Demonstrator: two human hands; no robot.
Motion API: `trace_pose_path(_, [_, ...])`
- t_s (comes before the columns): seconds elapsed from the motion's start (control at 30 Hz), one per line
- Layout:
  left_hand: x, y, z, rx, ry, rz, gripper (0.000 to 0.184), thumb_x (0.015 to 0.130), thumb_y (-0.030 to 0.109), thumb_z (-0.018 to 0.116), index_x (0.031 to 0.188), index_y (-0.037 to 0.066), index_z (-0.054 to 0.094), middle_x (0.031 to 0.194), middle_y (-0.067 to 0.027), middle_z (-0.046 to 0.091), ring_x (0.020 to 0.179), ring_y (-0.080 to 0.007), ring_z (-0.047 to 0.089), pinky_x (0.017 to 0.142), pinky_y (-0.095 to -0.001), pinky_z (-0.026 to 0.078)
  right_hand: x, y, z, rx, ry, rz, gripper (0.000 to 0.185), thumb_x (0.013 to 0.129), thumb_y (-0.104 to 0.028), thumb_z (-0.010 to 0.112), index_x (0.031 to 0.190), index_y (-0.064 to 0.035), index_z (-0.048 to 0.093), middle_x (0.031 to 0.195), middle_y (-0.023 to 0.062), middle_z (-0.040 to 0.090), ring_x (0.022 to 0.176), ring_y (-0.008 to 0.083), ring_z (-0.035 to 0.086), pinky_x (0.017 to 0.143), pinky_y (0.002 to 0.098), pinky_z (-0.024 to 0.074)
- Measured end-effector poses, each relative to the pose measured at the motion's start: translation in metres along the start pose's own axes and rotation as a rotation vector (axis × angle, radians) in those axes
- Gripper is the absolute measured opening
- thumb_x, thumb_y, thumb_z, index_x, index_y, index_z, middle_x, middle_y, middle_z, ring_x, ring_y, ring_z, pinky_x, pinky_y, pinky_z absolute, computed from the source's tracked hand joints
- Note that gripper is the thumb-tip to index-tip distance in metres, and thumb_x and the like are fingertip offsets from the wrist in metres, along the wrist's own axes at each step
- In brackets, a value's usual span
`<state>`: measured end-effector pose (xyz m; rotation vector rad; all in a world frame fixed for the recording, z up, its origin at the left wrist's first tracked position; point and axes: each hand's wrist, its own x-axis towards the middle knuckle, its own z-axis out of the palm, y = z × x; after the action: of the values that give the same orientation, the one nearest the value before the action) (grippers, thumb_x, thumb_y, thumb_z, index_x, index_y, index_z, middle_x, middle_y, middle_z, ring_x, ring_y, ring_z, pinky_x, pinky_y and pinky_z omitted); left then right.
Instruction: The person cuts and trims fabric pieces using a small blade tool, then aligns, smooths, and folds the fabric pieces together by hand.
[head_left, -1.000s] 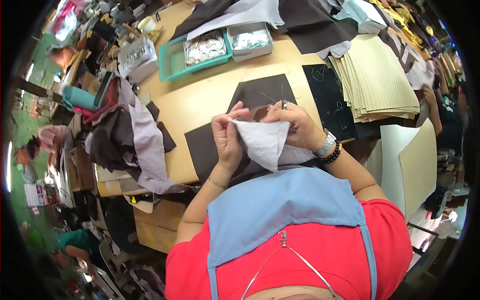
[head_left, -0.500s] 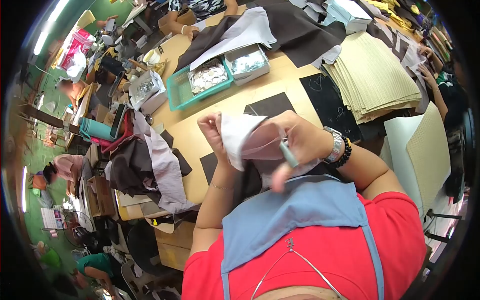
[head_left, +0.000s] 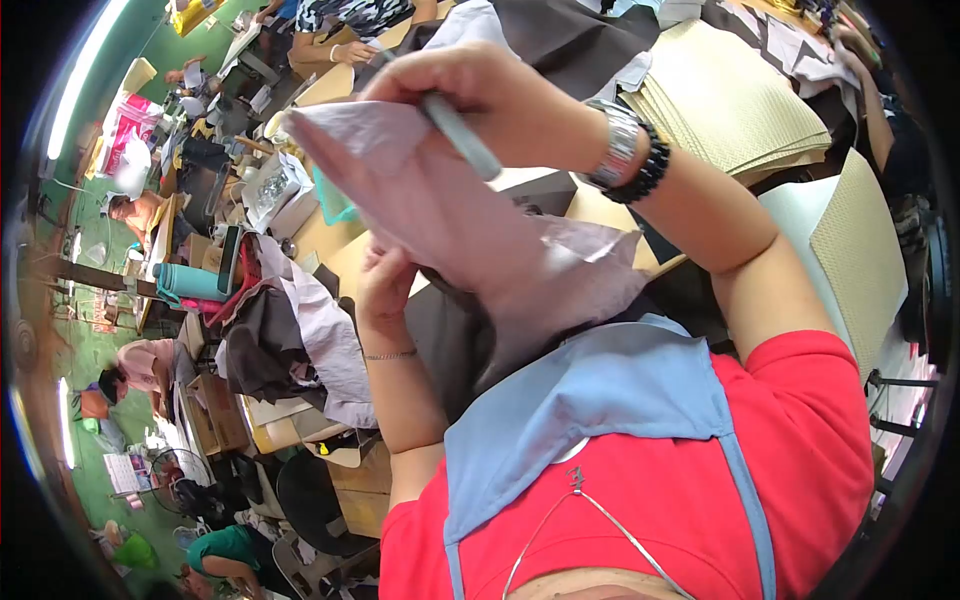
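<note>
A pale pinkish cloth piece [head_left: 450, 215] with a dark brown side hangs raised between my hands, folded and partly blurred. My right hand [head_left: 505, 105] is closed at its upper edge, above and to the right of my left hand. That hand also grips a slim tool with a grey-green handle [head_left: 462, 138]; its exact kind I cannot make out. Lower down, my left hand [head_left: 385, 285] pinches the left edge of the cloth, its fingers closed. Dark brown material [head_left: 435, 335] lies under and behind the cloth, in front of my blue apron [head_left: 590, 390].
A stack of cream textured sheets [head_left: 735, 95] lies at the back right. Brown and pale cloth [head_left: 275, 340] is heaped at the left, near a teal bottle [head_left: 190, 282]. A box of small parts [head_left: 272, 195] and a teal basket [head_left: 335, 200] stand behind. Other people work around.
My right hand has risen and moved left with the tool and the cloth's upper edge. My left hand has dropped slightly and moved left. The cloth is now spread out taller.
</note>
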<state>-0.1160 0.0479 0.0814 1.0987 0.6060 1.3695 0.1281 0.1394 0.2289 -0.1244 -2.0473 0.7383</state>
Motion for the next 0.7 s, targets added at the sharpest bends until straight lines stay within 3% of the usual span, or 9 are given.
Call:
trace_pose_path(0.1, [-0.016, -0.001, -0.013, 0.045, 0.333, 0.312, 0.055, 0.096, 0.035, 0.056, 0.139, 0.002, 0.045, 0.133, -0.0128, 0.056, 0.120, -0.0275, 0.056, 0.105, -0.0430, 0.043, 0.020, 0.012, 0.029, 0.225, 0.058, 0.015, 0.028, 0.086, 0.005, 0.063, 0.114, 0.0055, 0.064, 0.100, 0.0057, 0.070, 0.093, 0.0069, 0.060, 0.086, 0.0253, 0.0501])
trace_pose_path(0.2, [-0.042, 0.069, 0.015, 0.363, 0.972, 0.369, 0.067, 0.096, 0.046, 0.054, 0.141, -0.002, 0.044, 0.141, -0.0141, 0.049, 0.127, -0.0287, 0.050, 0.107, -0.0439, 0.040, 0.037, 0.005, 0.052, 0.187, -0.002, -0.058, 0.020, 0.088, 0.000, 0.065, 0.107, 0.0011, 0.069, 0.096, 0.0076, 0.072, 0.091, 0.0097, 0.064, 0.083, 0.0265, 0.0512])
trace_pose_path(0.23, [-0.060, 0.091, 0.022, 0.530, 0.974, 0.555, 0.056, 0.095, 0.037, 0.055, 0.134, -0.002, 0.050, 0.131, -0.0143, 0.058, 0.121, -0.0260, 0.055, 0.103, -0.0391, 0.043, 0.038, 0.003, 0.069, 0.323, -0.008, 0.018, 0.017, 0.087, -0.002, 0.067, 0.104, 0.0001, 0.070, 0.092, 0.0078, 0.072, 0.087, 0.0112, 0.065, 0.080, 0.0275, 0.0516])
trace_pose_path(0.3, [-0.094, 0.138, 0.041, 0.829, 0.954, 0.910, 0.054, 0.093, 0.034, 0.057, 0.132, -0.003, 0.052, 0.127, -0.0142, 0.060, 0.118, -0.0251, 0.057, 0.102, -0.0382, 0.044, 0.040, -0.006, 0.095, 0.553, -0.078, -0.062, 0.009, 0.088, -0.001, 0.064, 0.095, 0.0002, 0.069, 0.078, 0.0037, 0.067, 0.073, 0.0069, 0.058, 0.068, 0.0261, 0.0489])
trace_pose_path(0.4, [-0.132, 0.197, 0.078, 1.157, 0.591, 1.076, 0.050, 0.091, 0.029, 0.060, 0.128, -0.004, 0.055, 0.122, -0.0140, 0.062, 0.114, -0.0237, 0.059, 0.099, -0.0368, 0.045, 0.031, -0.041, 0.100, 0.803, -0.200, 0.069, 0.008, 0.086, 0.003, 0.058, 0.079, 0.0005, 0.059, 0.068, -0.0027, 0.056, 0.063, 0.0044, 0.047, 0.057, 0.0244, 0.0419])
trace_pose_path(0.47, [-0.130, 0.233, 0.104, 1.296, 0.117, 0.904, 0.048, 0.089, 0.026, 0.062, 0.126, -0.004, 0.056, 0.119, -0.0139, 0.064, 0.111, -0.0228, 0.060, 0.097, -0.0359, 0.046, 0.017, -0.053, 0.098, 1.147, -0.289, 0.206, 0.016, 0.089, -0.002, 0.062, 0.075, -0.0023, 0.054, 0.068, -0.0045, 0.055, 0.064, 0.0026, 0.051, 0.057, 0.0231, 0.0450])
trace_pose_path(0.53, [-0.106, 0.256, 0.123, 1.359, -0.268, 0.526, 0.046, 0.087, 0.023, 0.063, 0.123, -0.005, 0.058, 0.115, -0.0138, 0.066, 0.108, -0.0219, 0.062, 0.095, -0.0350, 0.046, -0.003, -0.048, 0.087, 1.063, -0.184, 0.342, 0.014, 0.092, -0.012, 0.066, 0.082, -0.0028, 0.060, 0.071, -0.0032, 0.059, 0.067, 0.0031, 0.056, 0.060, 0.0232, 0.0495])
trace_pose_path(0.63, [-0.049, 0.229, 0.104, 1.397, -0.205, -0.011, 0.043, 0.085, 0.018, 0.066, 0.119, -0.006, 0.061, 0.110, -0.0137, 0.069, 0.104, -0.0206, 0.064, 0.092, -0.0336, 0.047, -0.042, -0.005, 0.073, 0.949, 0.045, 0.624, 0.026, 0.093, -0.030, 0.069, 0.098, -0.0036, 0.068, 0.078, -0.0007, 0.066, 0.074, 0.0049, 0.063, 0.066, 0.0246, 0.0560])
trace_pose_path(0.7, [-0.006, 0.158, 0.055, 1.377, -0.017, -0.233, 0.041, 0.083, 0.015, 0.068, 0.117, -0.007, 0.062, 0.107, -0.0136, 0.070, 0.101, -0.0197, 0.065, 0.090, -0.0327, 0.048, -0.091, 0.053, 0.057, 0.491, 0.131, 0.693, 0.029, 0.095, -0.031, 0.066, 0.105, -0.0039, 0.070, 0.081, -0.0007, 0.068, 0.074, 0.0043, 0.063, 0.063, 0.0236, 0.0540])
